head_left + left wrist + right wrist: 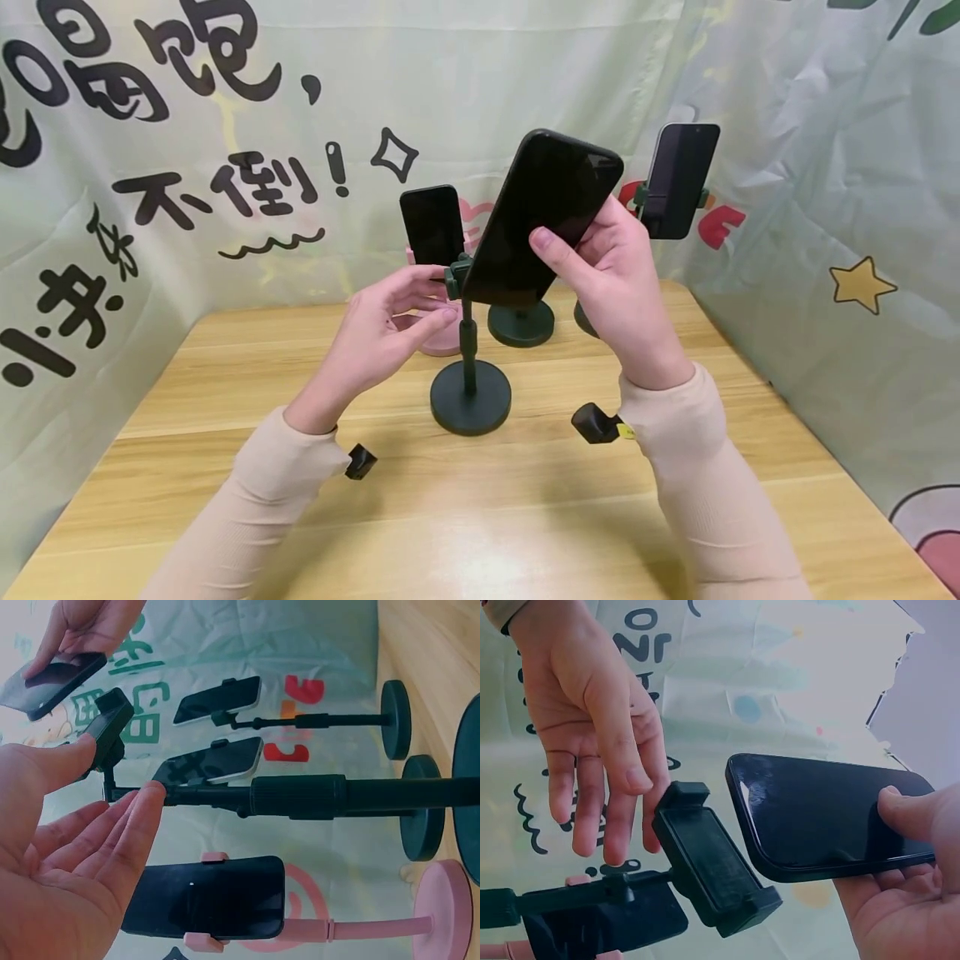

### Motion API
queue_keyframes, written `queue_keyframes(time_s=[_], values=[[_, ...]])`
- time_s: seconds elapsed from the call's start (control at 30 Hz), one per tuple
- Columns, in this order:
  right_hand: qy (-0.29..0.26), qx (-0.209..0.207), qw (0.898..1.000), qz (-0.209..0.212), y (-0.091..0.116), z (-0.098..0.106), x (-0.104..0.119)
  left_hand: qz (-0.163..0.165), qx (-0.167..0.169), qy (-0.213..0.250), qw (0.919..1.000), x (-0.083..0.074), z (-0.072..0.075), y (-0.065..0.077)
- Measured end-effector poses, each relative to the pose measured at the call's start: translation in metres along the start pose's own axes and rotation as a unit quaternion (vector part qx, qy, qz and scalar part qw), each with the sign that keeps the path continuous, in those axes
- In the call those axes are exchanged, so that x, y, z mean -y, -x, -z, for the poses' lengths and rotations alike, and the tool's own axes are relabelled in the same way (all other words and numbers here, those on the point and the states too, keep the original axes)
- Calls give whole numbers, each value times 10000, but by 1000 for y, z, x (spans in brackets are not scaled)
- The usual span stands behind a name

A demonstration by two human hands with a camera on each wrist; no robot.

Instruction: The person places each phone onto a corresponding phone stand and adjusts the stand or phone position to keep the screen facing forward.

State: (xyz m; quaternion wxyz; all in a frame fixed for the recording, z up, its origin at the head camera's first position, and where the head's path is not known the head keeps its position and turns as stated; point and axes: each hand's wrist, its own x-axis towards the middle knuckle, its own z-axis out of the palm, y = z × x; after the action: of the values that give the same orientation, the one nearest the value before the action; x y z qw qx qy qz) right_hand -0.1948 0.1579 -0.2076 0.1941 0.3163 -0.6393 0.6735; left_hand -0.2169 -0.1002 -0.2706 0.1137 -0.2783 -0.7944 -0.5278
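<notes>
My right hand (pixel 611 275) grips a black smartphone (pixel 532 200), its thumb across the screen and its other fingers behind. The phone is tilted close in front of a dark green phone stand (pixel 470 400) and overlaps its holder in the head view. In the right wrist view the stand's clamp (pixel 712 859) holds nothing, and the phone's edge is a small gap away. Beside the clamp is my left hand (pixel 397 321), its fingers straight and relaxed. Its thumb (pixel 64 761) is right at the clamp in the left wrist view, with the fingertips near the stem.
Behind stands a pink phone stand (pixel 442 911) bearing a black phone (pixel 433 225). Two more dark green stands stand further back, one base (pixel 521 325) beside the pink one; another phone (pixel 681 179) is at the right. A printed cloth (pixel 525 67) hangs round the wooden table (pixel 480 517).
</notes>
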Motion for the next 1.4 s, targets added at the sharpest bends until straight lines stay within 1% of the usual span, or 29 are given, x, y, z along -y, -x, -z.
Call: queue_keyframes(time_s=[0.17, 0.27, 0.5, 0.8, 1.0, 1.17, 1.4], values=[[-4, -116, 9999, 125, -10, 1, 0, -57, -44, 148, 9999, -1, 1, -4], [-40, -148, 9996, 221, -15, 0, -1, -10, -7, 253, 9997, -2, 3, -5], [-179, -53, 9992, 352, -23, -2, -5, 151, 76, 402, 9990, -6, 2, -6], [-136, 27, 9991, 398, -32, -4, -10, 91, 137, 753, 9970, -7, -2, -10], [-35, 280, 9989, 382, -37, -6, -13, 94, 213, 880, 9958, -6, -5, -11], [130, 469, 9982, 360, -40, -6, -16, 3, 210, 949, 9953, -6, -5, -12], [318, 654, 9960, 512, -42, -3, -19, -100, 179, 923, 9955, -9, -4, -12]])
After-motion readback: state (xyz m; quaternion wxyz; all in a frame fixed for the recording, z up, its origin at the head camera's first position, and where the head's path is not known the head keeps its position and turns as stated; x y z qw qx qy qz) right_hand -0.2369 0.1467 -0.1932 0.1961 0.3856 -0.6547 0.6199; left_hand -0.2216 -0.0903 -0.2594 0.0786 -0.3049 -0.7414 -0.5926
